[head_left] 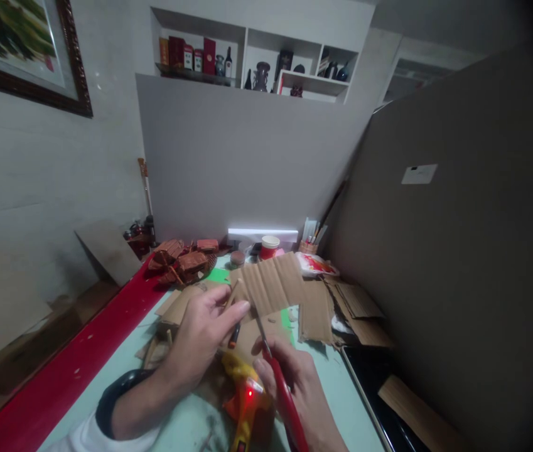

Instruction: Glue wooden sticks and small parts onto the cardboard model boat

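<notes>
My left hand (204, 326) is closed, thumb and index finger pinching a narrow cardboard strip (235, 292). In my right hand (297, 376) is a cutting tool with a long red handle (282, 392) and a narrow metal blade (260, 326); the grip hides whether it is a knife or scissors. The blade points away from me, close to the strip. Just beyond both hands is a ribbed cardboard sheet (278, 282). Below them lies a yellow glue gun (242, 408) with a lit red light. A dark pen-like thing with an orange band (234, 337) shows between the hands.
Brown model pieces (191, 260) sit at the table's back left. A red-and-white cup (270, 246) stands at the back. Cardboard scraps (355, 304) are piled right, beside a dark glossy panel (388, 408). Tall grey boards (247, 157) rise behind. A red strip (106, 326) borders the left edge.
</notes>
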`<state>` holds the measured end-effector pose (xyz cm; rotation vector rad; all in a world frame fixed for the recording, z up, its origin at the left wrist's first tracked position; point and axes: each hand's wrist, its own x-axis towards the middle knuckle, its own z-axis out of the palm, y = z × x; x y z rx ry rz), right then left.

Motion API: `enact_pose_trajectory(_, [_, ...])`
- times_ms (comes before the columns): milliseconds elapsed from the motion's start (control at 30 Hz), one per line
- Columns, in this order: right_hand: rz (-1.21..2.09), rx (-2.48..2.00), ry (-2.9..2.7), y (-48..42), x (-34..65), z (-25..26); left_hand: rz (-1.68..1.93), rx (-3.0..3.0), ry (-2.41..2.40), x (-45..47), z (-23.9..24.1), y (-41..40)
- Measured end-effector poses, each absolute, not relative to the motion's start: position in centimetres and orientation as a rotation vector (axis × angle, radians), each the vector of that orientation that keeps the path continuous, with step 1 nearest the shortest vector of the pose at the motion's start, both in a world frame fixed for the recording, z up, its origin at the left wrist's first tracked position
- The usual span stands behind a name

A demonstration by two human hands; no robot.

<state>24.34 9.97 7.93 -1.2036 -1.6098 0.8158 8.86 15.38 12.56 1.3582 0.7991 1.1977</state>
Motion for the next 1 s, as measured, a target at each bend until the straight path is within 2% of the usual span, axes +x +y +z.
enact_pose_trajectory(233, [0.581,-1.17,-1.678,10.5,24.1,6.5,1.2,1.341,0.781,8.8,12.1,15.2])
enact_pose_trajectory(500, [0.848,-1.194,-1.634,10.4,24.5,7.6,1.2,1.428,0.858,9.1,12.3,14.9])
enact_pose_trajectory(767, [0.815,-1.104,-1.562,10.5,24.4,7.8,1.12,1.503,0.863,9.5,12.2,14.0])
enact_pose_trajectory(1000, [0.743,-1.225,-1.576,10.3,24.2,7.5,1.104,1.38,0.823,9.7,11.3,14.7])
